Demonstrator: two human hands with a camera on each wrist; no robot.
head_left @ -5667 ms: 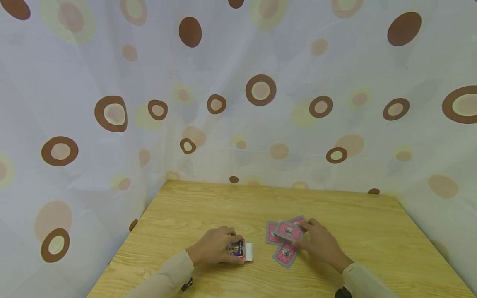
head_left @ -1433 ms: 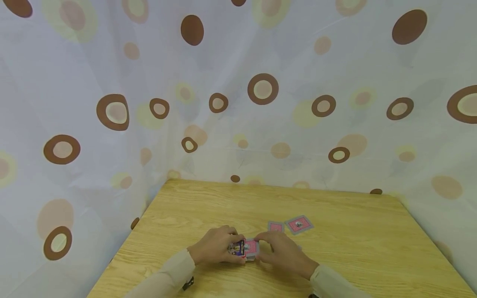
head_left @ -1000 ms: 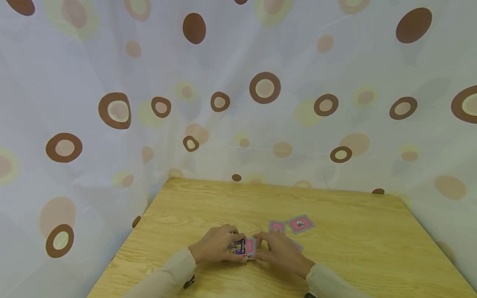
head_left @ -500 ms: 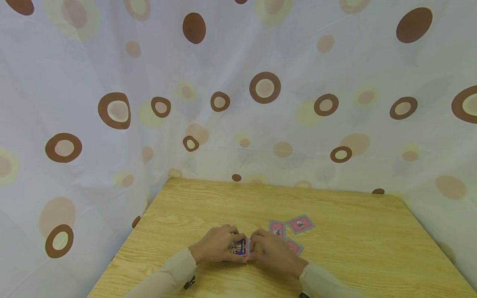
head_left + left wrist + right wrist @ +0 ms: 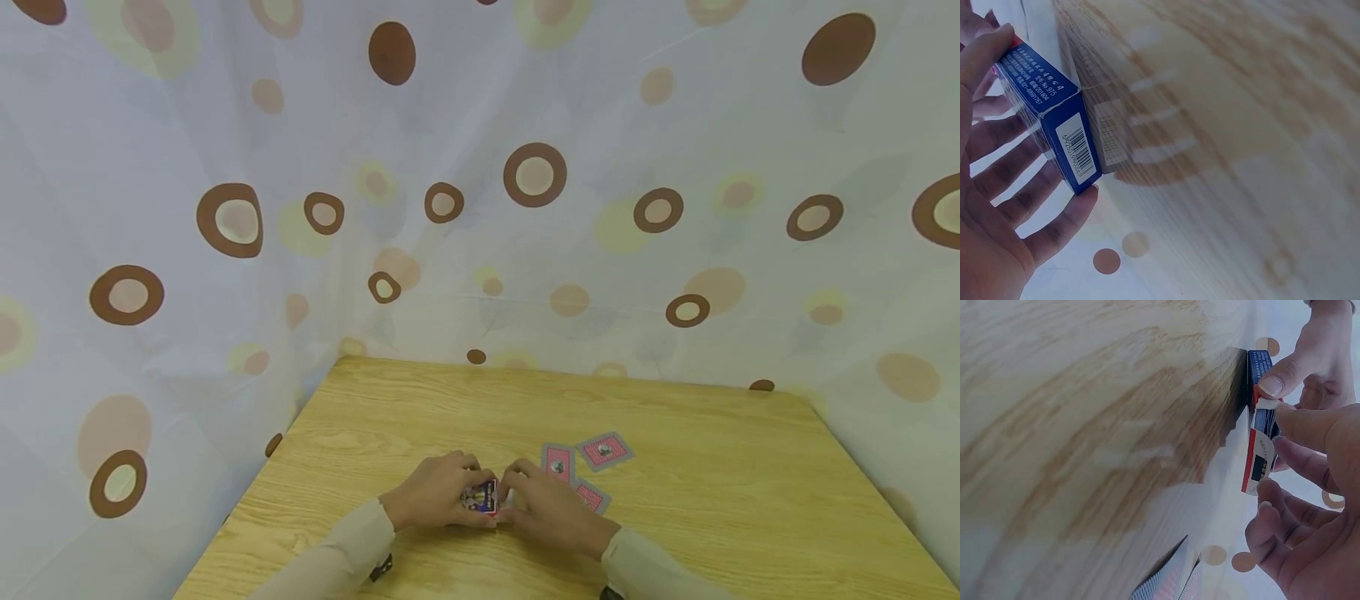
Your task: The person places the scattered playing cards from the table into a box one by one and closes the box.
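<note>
My left hand (image 5: 429, 493) grips a blue and red playing card box (image 5: 482, 497) lying on the table, its thumb and fingers on opposite sides. In the left wrist view the box's closed end shows a barcode label (image 5: 1075, 150). Thumb and bent fingers of my right hand (image 5: 555, 508) hold the box's open right end. A rounded lid flap (image 5: 1260, 456) sticks out there, by the right fingertips. Whatever is inside the box is mostly hidden. Three face-down playing cards with red backs lie just right: one upright (image 5: 558, 461), one slanted behind (image 5: 604, 451), one partly behind the right hand (image 5: 592, 496).
The wooden table (image 5: 420, 408) reaches back to a white curtain (image 5: 600, 267) with brown and yellow circles, which also lines both sides. Edges of the loose cards (image 5: 1172, 575) show low in the right wrist view.
The right hand has gone left from the loose cards to the box. A card it carried slid into the box's open end and out of sight. The left hand has stayed put.
</note>
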